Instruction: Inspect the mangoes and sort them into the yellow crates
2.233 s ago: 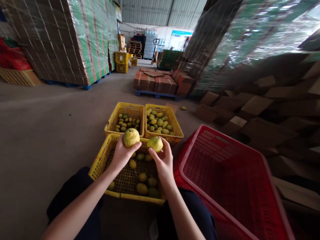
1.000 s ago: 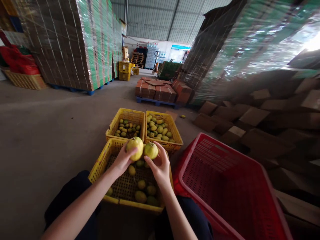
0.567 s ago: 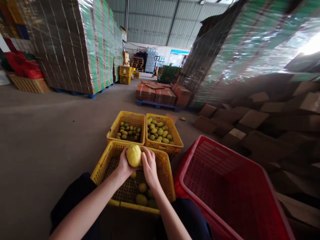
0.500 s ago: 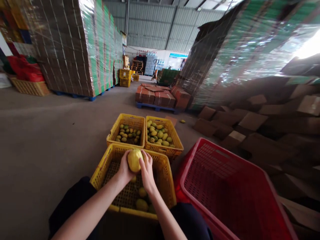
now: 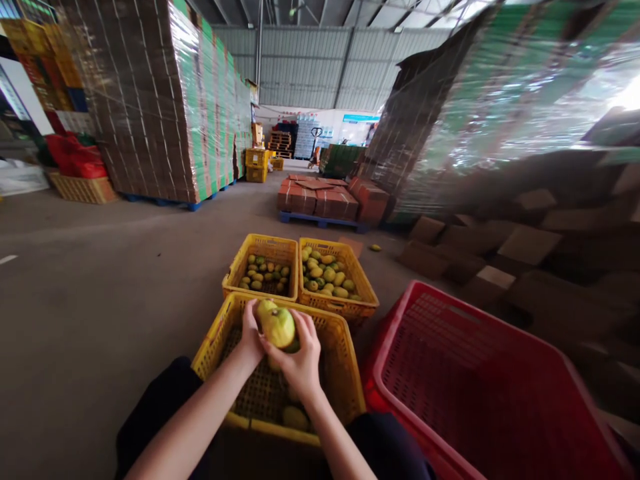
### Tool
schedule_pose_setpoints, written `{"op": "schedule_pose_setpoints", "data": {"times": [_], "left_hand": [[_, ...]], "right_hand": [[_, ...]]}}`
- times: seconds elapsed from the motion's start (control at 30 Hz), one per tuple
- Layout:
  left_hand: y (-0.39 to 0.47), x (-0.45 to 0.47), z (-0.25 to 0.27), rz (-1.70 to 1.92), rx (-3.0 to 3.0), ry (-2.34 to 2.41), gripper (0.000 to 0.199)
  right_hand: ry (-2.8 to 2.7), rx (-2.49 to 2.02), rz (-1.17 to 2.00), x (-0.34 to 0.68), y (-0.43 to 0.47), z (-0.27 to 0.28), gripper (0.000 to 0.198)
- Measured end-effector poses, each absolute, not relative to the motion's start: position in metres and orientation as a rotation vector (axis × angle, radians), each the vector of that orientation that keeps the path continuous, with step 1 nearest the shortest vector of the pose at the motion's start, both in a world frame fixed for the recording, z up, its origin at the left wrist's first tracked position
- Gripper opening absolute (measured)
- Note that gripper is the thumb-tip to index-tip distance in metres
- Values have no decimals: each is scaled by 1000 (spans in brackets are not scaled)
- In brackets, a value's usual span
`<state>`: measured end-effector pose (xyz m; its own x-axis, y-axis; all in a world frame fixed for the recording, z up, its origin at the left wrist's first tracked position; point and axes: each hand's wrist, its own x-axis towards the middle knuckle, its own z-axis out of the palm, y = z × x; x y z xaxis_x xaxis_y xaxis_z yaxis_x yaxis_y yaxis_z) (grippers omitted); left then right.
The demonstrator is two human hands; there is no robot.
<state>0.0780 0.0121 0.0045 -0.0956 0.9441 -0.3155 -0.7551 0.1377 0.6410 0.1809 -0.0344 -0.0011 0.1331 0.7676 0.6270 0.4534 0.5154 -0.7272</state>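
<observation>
Head view shows left hand and right hand both closed on one yellow-green fruit above the near yellow crate. Sorting seems underway; releasing it calls for choosing a crate.

My right hand cups a yellow-green fruit from below; my left hand touches its far side. Both sit over the near yellow crate, red crate beside it.
</observation>
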Motion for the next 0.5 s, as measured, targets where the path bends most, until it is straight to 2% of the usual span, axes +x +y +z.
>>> {"op": "schedule_pose_setpoints", "data": {"times": [0.07, 0.17, 0.33, 0.5], "left_hand": [[16, 73, 17, 1551, 277, 847, 29], [19, 64, 31, 1683, 553, 931, 38], [12, 58, 34, 1848, 1091, 1059, 36], [8, 64, 34, 1813, 1055, 905, 36]], "right_hand": [[-1444, -1124, 259, 191, -31, 6, 57], [-1373, -1154, 240, 206, -24, 10, 56], [-1344, -1156, 411, 206, -23, 5, 56], [-1370, -1124, 476, 195, -28, 3, 57]]}}
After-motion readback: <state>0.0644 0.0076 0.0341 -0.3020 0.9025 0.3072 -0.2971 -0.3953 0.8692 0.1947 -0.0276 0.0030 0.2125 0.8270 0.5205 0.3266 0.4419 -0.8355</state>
